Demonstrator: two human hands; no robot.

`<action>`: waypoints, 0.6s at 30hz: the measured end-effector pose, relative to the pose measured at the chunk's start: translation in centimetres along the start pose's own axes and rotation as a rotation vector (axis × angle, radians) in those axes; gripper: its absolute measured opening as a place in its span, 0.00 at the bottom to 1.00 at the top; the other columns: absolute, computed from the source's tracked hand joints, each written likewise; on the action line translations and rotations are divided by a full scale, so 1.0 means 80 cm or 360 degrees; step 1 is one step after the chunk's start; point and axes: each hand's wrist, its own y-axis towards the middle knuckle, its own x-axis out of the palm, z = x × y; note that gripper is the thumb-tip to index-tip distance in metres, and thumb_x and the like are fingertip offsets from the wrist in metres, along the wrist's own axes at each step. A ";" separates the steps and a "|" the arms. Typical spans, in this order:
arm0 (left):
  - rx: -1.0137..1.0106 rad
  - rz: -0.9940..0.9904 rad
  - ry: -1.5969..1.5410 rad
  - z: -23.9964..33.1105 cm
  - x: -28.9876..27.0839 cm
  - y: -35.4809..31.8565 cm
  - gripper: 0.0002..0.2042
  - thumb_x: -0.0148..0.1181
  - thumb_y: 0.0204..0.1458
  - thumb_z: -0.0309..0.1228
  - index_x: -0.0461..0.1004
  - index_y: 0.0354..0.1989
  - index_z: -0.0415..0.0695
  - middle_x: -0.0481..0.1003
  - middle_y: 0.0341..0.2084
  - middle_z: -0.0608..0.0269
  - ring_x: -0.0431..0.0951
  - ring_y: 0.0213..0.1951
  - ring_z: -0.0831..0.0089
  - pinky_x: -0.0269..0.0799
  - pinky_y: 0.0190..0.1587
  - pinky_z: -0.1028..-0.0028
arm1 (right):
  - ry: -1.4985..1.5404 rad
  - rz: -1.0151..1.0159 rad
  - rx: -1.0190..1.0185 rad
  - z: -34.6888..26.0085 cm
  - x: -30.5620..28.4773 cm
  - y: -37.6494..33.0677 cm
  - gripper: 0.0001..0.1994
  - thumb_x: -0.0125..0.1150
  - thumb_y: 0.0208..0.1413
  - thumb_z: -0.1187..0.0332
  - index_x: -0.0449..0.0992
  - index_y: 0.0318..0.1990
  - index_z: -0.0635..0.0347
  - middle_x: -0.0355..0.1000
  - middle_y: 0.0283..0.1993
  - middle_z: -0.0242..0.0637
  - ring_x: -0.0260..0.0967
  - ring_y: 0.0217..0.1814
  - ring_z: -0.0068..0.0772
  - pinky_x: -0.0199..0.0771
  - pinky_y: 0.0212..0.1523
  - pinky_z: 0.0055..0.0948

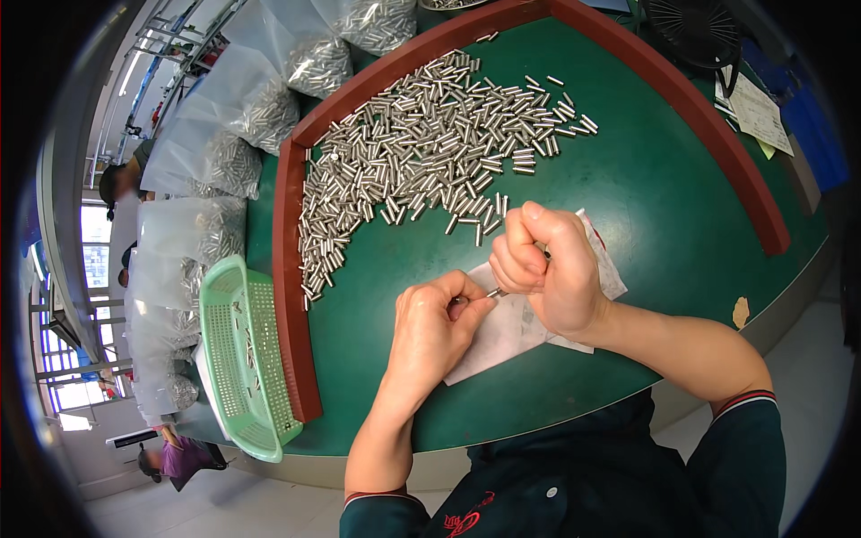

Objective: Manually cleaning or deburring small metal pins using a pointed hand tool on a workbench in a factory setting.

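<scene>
My left hand (435, 323) is closed, with thumb and forefinger pinched at one end of a small metal pin (495, 292). Just right of it, my right hand (556, 269) makes a fist, thumb uppermost; whatever lies inside is hidden. The bit of metal shows in the narrow gap between the two hands. Beneath them a white paper sheet (498, 345) with a red mark lies on the green table (664, 242). Beyond my hands spreads a big heap of short silvery metal pins (421, 152), its nearest pieces close to my right fist.
A red-brown wooden rim (291, 269) borders the work area. Left of it stands a light green perforated basket (238, 350) with a few pins. Several clear bags of pins (235, 166) line the far left. A black fan (691, 31) and papers (758, 112) sit far right.
</scene>
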 end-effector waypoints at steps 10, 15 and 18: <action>-0.0009 0.0031 -0.0103 0.005 -0.001 0.007 0.04 0.60 0.37 0.21 0.71 0.18 0.36 0.64 0.08 0.60 0.62 0.11 0.74 0.60 0.19 0.75 | -0.0378 -0.0023 -0.0187 0.007 0.020 -0.002 0.16 0.40 0.52 0.67 0.51 0.15 0.61 0.47 0.13 0.26 0.41 0.18 0.15 0.44 0.17 0.23; 0.0019 0.0046 -0.0079 0.006 0.000 0.006 0.04 0.59 0.38 0.22 0.70 0.18 0.36 0.64 0.08 0.60 0.61 0.11 0.73 0.60 0.19 0.74 | -0.0316 0.0063 -0.0184 0.008 0.025 0.002 0.19 0.37 0.55 0.66 0.50 0.12 0.56 0.45 0.11 0.24 0.39 0.14 0.16 0.40 0.16 0.20; 0.0013 0.0029 -0.0012 0.005 -0.003 0.004 0.04 0.58 0.39 0.22 0.70 0.19 0.36 0.62 0.07 0.61 0.60 0.12 0.74 0.59 0.18 0.74 | -0.0016 0.0055 0.0008 0.000 0.003 0.006 0.20 0.34 0.57 0.61 0.50 0.12 0.54 0.44 0.09 0.24 0.37 0.12 0.17 0.38 0.15 0.20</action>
